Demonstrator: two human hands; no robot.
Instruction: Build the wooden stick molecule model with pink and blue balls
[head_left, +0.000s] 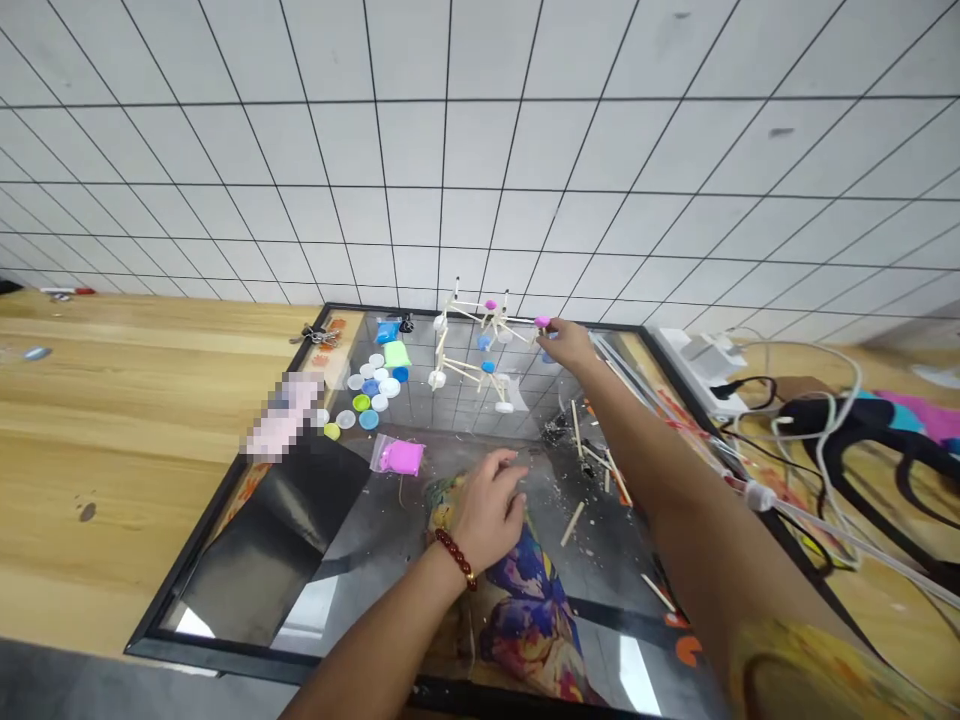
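Observation:
My right hand (pixel 571 346) reaches to the far side of the framed glossy board (pixel 495 475), its fingertips pinching a pink clay lump (pixel 542 322) at the right end of a stick structure (pixel 466 368). Pale sticks make up this frame, joined by white, blue and pink lumps; several sticks stand upright with dark tips. My left hand (pixel 491 508), wearing a beaded bracelet (pixel 454 558), is over the board's near half, fingers loosely curved and apart, nothing between them. Nearest to it on the left lies a bag of pink clay (pixel 403 457).
Small round tubs and lids (pixel 369 388) cluster at left, beside a green clay packet (pixel 397 354) and a blue packet (pixel 388 331). Loose sticks (pixel 572 523) and dark crumbs lie right of centre. A black sheet (pixel 300 520) covers the left side. Cables (pixel 817 430) and a power strip (pixel 701 370) lie right.

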